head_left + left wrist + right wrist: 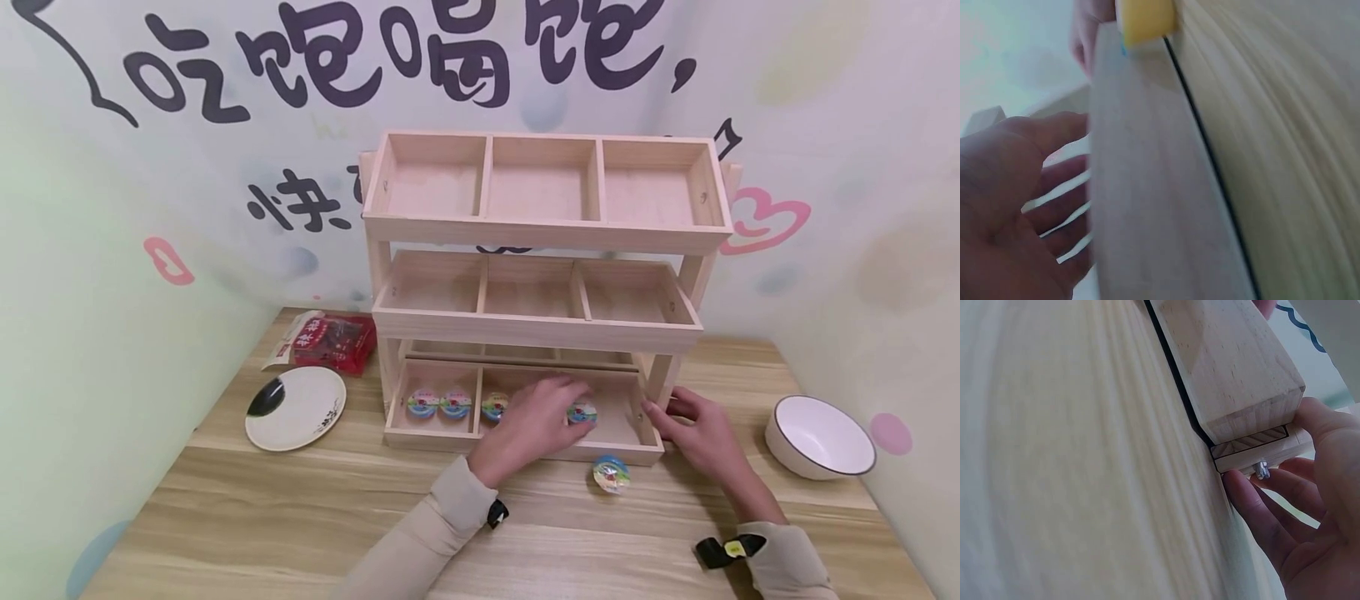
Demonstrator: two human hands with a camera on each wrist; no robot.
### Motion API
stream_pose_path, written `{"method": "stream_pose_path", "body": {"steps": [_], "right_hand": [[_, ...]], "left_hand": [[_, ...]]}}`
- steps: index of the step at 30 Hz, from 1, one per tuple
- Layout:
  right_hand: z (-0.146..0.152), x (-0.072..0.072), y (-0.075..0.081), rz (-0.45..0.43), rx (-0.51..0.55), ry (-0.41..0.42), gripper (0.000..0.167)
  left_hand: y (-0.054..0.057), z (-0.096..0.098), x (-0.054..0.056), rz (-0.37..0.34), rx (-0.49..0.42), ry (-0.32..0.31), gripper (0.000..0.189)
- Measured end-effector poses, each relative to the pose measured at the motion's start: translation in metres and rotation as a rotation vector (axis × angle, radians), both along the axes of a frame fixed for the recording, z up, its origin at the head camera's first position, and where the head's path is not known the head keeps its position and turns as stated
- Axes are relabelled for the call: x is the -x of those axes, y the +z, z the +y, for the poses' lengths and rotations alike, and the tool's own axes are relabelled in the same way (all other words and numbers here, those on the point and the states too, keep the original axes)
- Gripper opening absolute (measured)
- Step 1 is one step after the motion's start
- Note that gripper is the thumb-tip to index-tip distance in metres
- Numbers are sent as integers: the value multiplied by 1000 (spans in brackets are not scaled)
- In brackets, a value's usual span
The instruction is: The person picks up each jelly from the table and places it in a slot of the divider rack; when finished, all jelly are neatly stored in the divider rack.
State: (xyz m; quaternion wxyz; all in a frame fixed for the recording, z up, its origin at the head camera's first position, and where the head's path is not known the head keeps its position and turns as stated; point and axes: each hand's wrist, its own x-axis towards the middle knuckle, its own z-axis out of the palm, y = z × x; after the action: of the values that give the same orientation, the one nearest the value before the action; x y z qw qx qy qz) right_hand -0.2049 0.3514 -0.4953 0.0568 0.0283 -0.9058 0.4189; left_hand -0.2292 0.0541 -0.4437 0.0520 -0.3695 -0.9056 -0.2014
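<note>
A three-tier wooden rack [536, 336] with divided trays stands on the table. Inside its bottom tray [435, 437], several small foil-lidded cups [423, 403] lie in the left and wider right compartments. My left hand [528, 425] reaches over the tray's front board, thumb and fingers spread around a blue-rimmed cup [581, 412]. That board [1147, 162] hides the fingertips in the left wrist view. At the tray's right end, my right hand [705, 437] holds the rack, its thumb at the tray corner and fingers around the foot [1260, 453]. Another foil-lidded cup [611, 474] rests on the table in front.
Left of the rack are a white plate [303, 421] with a black patch and a red snack packet [337, 342]. A white bowl [819, 437] with a dark rim stands at the right. Behind the rack hangs a printed backdrop [202, 167].
</note>
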Motion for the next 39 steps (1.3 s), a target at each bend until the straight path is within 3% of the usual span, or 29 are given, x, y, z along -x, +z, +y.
{"method": "stream_pose_path", "body": {"steps": [4, 7, 14, 19, 24, 31, 39], "right_hand": [[-2, 0, 0, 16, 12, 9, 55], [-2, 0, 0, 23, 13, 8, 54], [1, -2, -2, 6, 12, -10, 56], [2, -2, -3, 2, 16, -11, 57], [1, 0, -4, 9, 19, -7, 54], [2, -1, -2, 14, -15, -14, 55], [1, 0, -1, 3, -13, -14, 58]], "left_hand": [[3, 2, -14, 80, 16, -130, 33], [0, 4, -28, 151, 90, -200, 31], [-8, 11, -51, 352, 285, -199, 36], [-12, 13, -57, 402, 308, -221, 30], [-13, 13, -58, 398, 319, -252, 24], [-11, 11, -59, 215, 265, -305, 14], [-7, 9, -63, 178, 214, -310, 33]]}}
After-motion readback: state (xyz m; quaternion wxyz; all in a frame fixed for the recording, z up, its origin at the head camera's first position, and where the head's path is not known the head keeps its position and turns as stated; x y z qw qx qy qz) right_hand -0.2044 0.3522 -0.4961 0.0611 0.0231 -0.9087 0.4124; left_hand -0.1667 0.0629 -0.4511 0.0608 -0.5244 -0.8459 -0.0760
